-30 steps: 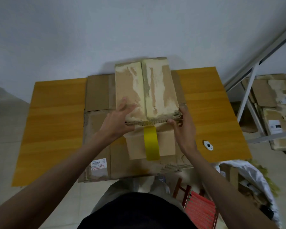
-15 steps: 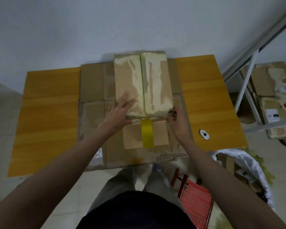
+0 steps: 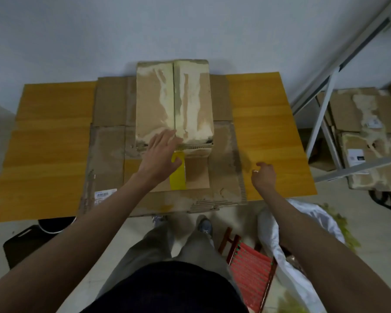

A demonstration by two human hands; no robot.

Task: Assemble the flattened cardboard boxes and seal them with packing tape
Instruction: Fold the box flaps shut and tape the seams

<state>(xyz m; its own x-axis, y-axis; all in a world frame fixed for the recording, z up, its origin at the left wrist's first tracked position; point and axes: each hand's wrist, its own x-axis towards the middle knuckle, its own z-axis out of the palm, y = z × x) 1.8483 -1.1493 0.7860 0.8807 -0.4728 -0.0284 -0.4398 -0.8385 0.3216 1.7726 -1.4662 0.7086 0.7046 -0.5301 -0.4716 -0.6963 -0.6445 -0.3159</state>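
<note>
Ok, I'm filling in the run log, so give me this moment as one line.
left hand flat on box near edge | right hand off box, above table, empty | yellow tape on front

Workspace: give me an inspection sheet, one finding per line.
Surface: orange wooden table, middle covered by flattened cardboard.
Job's things: assembled box stands on the cardboard, top flaps closed; yellow tape strip runs down its near face.
Clutter: nothing seen beyond a label on the cardboard.
Hands: left hand lies flat on the box's near edge over the tape; right hand hovers over the table, fingers loosely curled, holding nothing.
Cables: nothing seen.
Surroundings: metal rack with more boxes at right; red stool, white bag, black bin on the floor.
</note>
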